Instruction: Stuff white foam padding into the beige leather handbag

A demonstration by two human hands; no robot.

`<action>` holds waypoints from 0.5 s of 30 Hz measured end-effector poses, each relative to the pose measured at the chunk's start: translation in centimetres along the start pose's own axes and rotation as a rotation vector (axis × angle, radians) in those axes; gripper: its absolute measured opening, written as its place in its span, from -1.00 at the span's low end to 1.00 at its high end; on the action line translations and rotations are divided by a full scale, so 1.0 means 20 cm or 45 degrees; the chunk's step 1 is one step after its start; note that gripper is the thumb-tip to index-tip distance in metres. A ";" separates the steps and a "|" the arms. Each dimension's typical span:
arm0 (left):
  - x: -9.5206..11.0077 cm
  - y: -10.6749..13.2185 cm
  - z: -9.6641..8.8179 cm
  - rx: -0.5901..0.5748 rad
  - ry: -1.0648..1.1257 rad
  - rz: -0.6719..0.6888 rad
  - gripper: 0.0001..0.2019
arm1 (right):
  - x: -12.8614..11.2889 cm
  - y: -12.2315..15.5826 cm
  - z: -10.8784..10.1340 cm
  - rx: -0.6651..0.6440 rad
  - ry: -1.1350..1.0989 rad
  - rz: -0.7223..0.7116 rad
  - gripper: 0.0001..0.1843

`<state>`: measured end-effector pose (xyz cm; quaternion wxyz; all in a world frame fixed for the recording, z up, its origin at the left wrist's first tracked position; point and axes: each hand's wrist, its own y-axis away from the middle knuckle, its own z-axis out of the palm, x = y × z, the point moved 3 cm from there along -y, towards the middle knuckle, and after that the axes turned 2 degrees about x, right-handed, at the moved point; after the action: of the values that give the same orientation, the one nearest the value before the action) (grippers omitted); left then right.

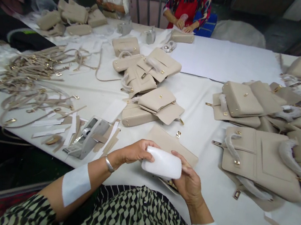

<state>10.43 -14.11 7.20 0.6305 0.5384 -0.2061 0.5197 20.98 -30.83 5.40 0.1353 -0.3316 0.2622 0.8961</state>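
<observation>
Between my two hands is a white, rounded block-like piece (163,163), perhaps foam or wrapped padding; its exact kind cannot be made out. My left hand (142,152) grips its left end, thumb on the near face. At the right end, my right hand (189,177) holds it with the fingers partly hidden behind. Below and behind the piece, a beige handbag (172,142) lies on the table with its flap spread away from me and a gold clasp at the flap's tip. Part of that bag is covered by my hands and the white piece.
Beige handbags are piled ahead (147,74) and at right (266,157). Bag straps (37,68) lie tangled at left, near a grey tape dispenser (88,137) and paper strips. Two people work across the white table (199,91); one handles a bag (182,37).
</observation>
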 end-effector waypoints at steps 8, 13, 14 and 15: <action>0.11 0.05 0.00 0.016 -0.559 0.253 -0.57 | 0.02 -0.04 0.04 -0.144 0.324 0.227 -0.31; 0.05 0.02 0.00 0.351 -0.654 0.445 -0.60 | 0.02 -0.06 0.00 0.151 0.278 0.045 -0.39; 0.03 0.02 0.00 0.430 -0.649 0.478 -0.56 | 0.02 -0.06 -0.01 0.230 0.209 -0.010 -0.44; 0.01 0.03 -0.01 0.510 -0.684 0.525 -0.53 | 0.02 -0.06 -0.03 0.293 0.130 -0.054 -0.48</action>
<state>9.89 -13.89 7.53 0.3187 0.7151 -0.3621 0.5059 21.49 -30.11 4.34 0.1778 -0.3645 0.3629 0.8389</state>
